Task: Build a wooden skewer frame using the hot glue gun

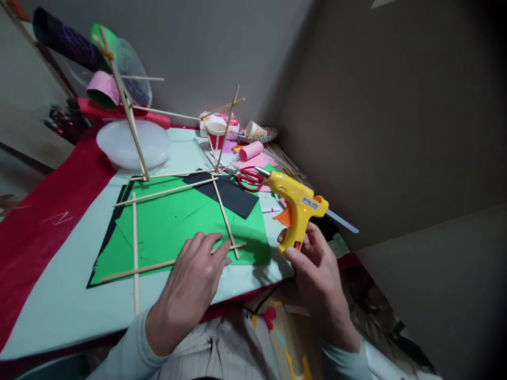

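Observation:
My left hand (195,272) lies over a wooden stick (138,271) at the near edge of the green sheet (174,221), its fingers and thumb closed about the stick close to its right end. That stick crosses two others, a left stick (135,232) and a right stick (225,216), and a far stick (166,191) crosses their top ends, making a flat square. In my right hand (320,274) is a yellow hot glue gun (295,198), gripped by its handle. Its nozzle points left and away, and a glue stick (343,221) juts from its back.
Behind the sheet stands a frame of joined sticks (129,113). Black paper (233,192), red-handled scissors (251,179), a pink paper roll (251,151), a red-and-white cup (216,136) and plastic lids (132,145) lie farther back. A wall (388,121) rises on the right.

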Motion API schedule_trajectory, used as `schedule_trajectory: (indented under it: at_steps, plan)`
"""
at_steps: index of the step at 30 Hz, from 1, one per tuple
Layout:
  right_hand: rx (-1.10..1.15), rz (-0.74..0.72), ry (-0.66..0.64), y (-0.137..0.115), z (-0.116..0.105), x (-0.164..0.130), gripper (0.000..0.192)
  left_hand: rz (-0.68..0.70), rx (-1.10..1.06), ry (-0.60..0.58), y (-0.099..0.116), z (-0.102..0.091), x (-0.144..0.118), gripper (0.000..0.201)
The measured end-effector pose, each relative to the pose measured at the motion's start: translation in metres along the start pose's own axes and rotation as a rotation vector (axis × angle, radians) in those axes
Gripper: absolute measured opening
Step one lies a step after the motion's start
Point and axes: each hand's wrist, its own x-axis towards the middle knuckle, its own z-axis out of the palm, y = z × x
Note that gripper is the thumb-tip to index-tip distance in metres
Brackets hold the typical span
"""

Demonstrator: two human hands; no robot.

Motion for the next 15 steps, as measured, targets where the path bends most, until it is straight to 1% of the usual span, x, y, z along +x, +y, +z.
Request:
schedule_trajectory:
  at_steps: [2, 4, 6, 8, 10, 11, 13, 15]
  plan:
    - [0.014, 0.096, -0.114, -0.006, -0.004, 0.002, 0.027, 0.006, -0.039, -0.003, 0.0, -0.002, -0.003, 0.024]
    - [0.012, 0.148, -0.167, -0.011, -0.008, 0.003, 0.026, 0.003, -0.07, -0.009, -0.001, -0.002, -0.006, 0.028]
    - [-0.012, 0.151, -0.171, -0.014, -0.012, 0.004, 0.028, 0.008, -0.078, -0.012, -0.001, -0.002, -0.009, 0.033]
    - [-0.062, 0.112, -0.165, -0.014, -0.015, 0.005, 0.03, 0.015, -0.067, 0.002, 0.0, 0.0, -0.012, 0.037]
    - [-0.098, 0.089, -0.156, -0.011, -0.017, 0.009, 0.03, 0.018, -0.045, 0.034, 0.0, 0.003, -0.015, 0.044]
    - [-0.105, 0.087, -0.147, -0.008, -0.018, 0.011, 0.03, 0.013, -0.033, 0.041, -0.002, 0.005, -0.017, 0.05]
    - [-0.109, 0.079, -0.138, -0.001, -0.017, 0.02, 0.031, 0.034, 0.0, 0.121, -0.008, 0.012, -0.02, 0.054]
    - [-0.101, 0.05, -0.154, 0.005, -0.013, 0.03, 0.033, 0.092, 0.071, 0.13, -0.019, 0.018, -0.023, 0.05]
